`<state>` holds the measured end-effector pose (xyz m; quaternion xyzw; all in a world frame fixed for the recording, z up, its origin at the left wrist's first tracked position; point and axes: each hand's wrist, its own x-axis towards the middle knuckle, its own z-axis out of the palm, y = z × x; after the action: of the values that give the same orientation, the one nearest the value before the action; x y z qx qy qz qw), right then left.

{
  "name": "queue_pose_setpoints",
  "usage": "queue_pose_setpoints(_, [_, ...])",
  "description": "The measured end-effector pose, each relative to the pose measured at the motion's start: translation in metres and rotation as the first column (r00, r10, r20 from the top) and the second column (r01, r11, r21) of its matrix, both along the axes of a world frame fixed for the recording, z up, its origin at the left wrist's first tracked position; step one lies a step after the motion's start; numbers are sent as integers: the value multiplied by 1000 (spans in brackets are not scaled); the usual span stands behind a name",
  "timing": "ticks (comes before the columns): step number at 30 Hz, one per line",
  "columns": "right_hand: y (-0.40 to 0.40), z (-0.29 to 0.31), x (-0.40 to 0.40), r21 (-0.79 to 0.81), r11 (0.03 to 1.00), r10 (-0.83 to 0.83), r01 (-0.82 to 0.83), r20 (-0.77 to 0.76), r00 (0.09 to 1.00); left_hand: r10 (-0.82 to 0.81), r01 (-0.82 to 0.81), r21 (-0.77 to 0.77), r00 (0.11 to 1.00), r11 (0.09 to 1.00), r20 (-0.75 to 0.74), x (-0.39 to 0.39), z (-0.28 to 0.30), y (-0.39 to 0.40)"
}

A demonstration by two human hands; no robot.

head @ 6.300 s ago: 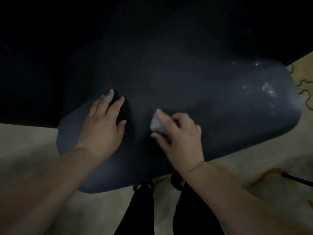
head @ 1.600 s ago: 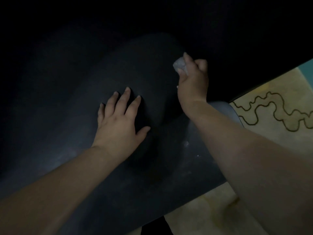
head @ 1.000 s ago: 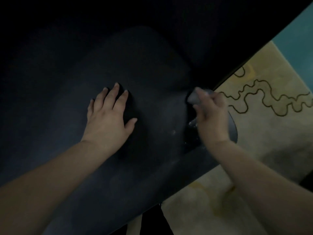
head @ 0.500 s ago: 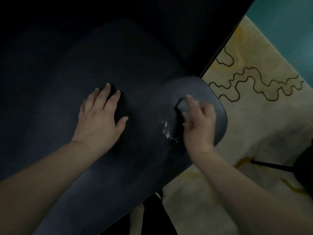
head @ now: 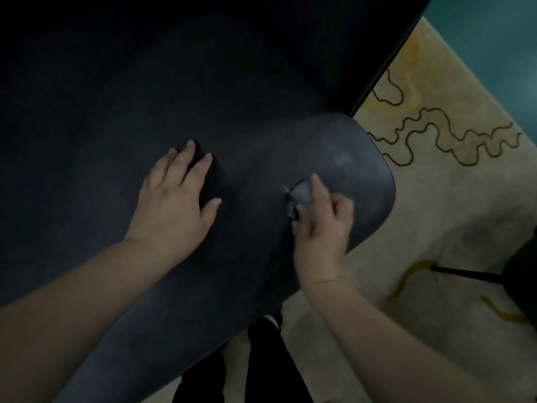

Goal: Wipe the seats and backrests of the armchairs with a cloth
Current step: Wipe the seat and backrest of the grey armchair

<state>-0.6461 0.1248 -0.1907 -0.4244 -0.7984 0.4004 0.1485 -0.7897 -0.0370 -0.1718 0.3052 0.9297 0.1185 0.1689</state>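
Item: dark smooth armchair seat (head: 334,158), wiping under way.
Right hand (head: 321,228) pinches small crumpled grey cloth (head: 300,193); left hand (head: 174,199) flat, fingers spread (bracing). Overlap strokes, press evenly.

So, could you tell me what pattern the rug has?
The rug is cream with dark wavy lines, in the head view.

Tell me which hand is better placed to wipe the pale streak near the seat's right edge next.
The right hand. It already pinches the cloth on the seat, close to the pale streak. The left hand lies flat, farther away, and holds nothing.
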Motion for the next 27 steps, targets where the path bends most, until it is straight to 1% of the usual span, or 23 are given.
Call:
queue_pose_setpoints(2, [-28, 3, -8, 31, 997, 66, -65, -39, 997, 13, -13, 9, 1000, 1000, 5, 1, 0, -1])
queue_pose_setpoints(3, [-30, 1, -11, 51, 996, 75, -72, -55, 996, 12, -12, 14, 1000, 1000, 6, 1, 0, -2])
queue_pose_setpoints(5, [-13, 4, -23, 62, 998, 23, -19, -71, 997, 2, -2, 18, 1000, 1000, 11, 1, 0, -4])
queue_pose_setpoints(7, [19, 6, -36, 121, 992, -28, 29, -9, 1000, -1, 1, 10, 1000, 1000, 18, 1, 0, -9])
queue_pose_setpoints(9, [43, 7, -46, 168, 986, -24, 3, 125, 992, -1, 1, 4, 1000, 1000, 19, 1, 0, -16])
queue_pose_setpoints(10, [44, 6, -48, 180, 983, 15, -46, 170, 985, 0, 0, 5, 1000, 1000, 17, 1, 0, -20])
queue_pose_setpoints(11, [38, 6, -49, 201, 971, 91, -131, 196, 976, 0, 0, 9, 1000, 1000, 13, 2, 0, -23])
queue_pose_setpoints(12, [27, 7, -47, 231, 940, 201, -249, 212, 956, -2, 2, 13, 1000, 1000, 11, 3, 0, -25])
queue_pose_setpoints(14, [2, 7, -34, 264, 839, 430, -475, 212, 878, 4, -4, 14, 1000, 1000, 14, 5, 2, -29])
queue_pose_setpoints(16, [-14, 4, -17, 289, 748, 567, -597, 188, 802, 6, -7, 13, 1000, 1000, 20, 6, 3, -33])
queue_pose_setpoints(18, [-16, 5, -5, 276, 700, 643, -659, 157, 749, -1, 0, 4, 1000, 1000, 30, 7, 4, -37])
queue_pose_setpoints(19, [-12, 6, -3, 266, 709, 641, -653, 141, 754, -4, 4, 1, 999, 1000, 33, 8, 4, -39])
queue_pose_setpoints(20, [-5, 6, -3, 260, 746, 602, -612, 129, 788, -6, 6, -1, 999, 1000, 34, 8, 5, -41])
queue_pose_setpoints(21, [5, 6, -4, 253, 813, 512, -525, 120, 850, -4, 4, 0, 999, 1000, 36, 9, 5, -44])
queue_pose_setpoints(22, [15, 5, -7, 243, 883, 384, -401, 115, 916, 2, -2, 3, 999, 1000, 40, 10, 5, -47])
queue_pose_setpoints(23, [24, 3, -10, 237, 932, 247, -273, 132, 960, 9, -10, 6, 999, 1000, 43, 11, 4, -49])
queue_pose_setpoints(24, [27, -1, -12, 247, 952, 144, -179, 153, 978, 11, -11, 5, 999, 1000, 45, 13, 3, -52])
queue_pose_setpoints(25, [22, -6, -12, 279, 951, 91, -135, 167, 982, 4, -4, 3, 999, 1000, 45, 14, 3, -54])
queue_pose_setpoints(26, [11, -9, -12, 296, 948, 68, -115, 165, 984, -7, 7, 2, 999, 1000, 43, 15, 2, -56])
queue_pose_setpoints(27, [-5, -12, -11, 293, 948, 80, -125, 162, 984, -11, 11, 2, 999, 1000, 43, 14, 2, -57])
